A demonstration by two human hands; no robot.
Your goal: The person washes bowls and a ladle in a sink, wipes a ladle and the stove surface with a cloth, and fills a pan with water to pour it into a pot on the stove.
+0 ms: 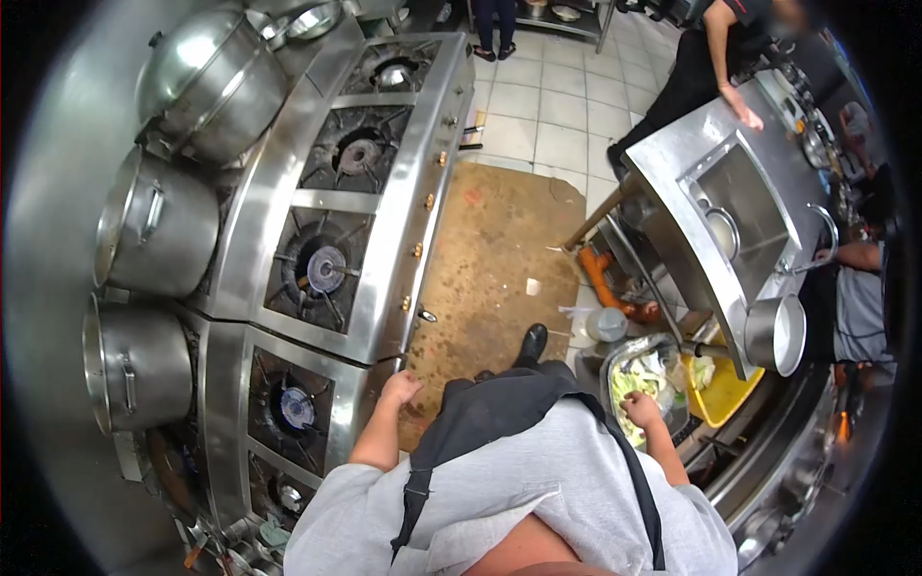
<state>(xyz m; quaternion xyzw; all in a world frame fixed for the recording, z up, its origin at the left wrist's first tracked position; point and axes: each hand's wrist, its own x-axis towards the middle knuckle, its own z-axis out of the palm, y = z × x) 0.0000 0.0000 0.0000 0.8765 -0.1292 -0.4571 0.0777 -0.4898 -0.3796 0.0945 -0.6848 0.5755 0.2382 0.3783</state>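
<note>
My left hand (pixel 401 387) hangs by the front corner of the steel stove (pixel 392 288), its fingers curled in and nothing showing in them. On the other side my right hand (pixel 642 409) is also closed, with no object visible in it. It appears over a clear tub (pixel 617 363) of cut pale-green leafy vegetables (pixel 653 371); I cannot tell whether it touches them. A yellow bin (pixel 715 396) with some greens inside stands right beside that tub. Close to the tub's far edge sits a translucent plastic container (pixel 606 324).
Large steel pots (pixel 158 226) line the stove's back left. A brown mat (pixel 499 240) covers the floor ahead. At right are a steel sink (pixel 744 206), a saucepan (pixel 776 334) on its corner, and an orange pipe (pixel 603 280) beneath. Several people stand around, one leaning on the sink counter.
</note>
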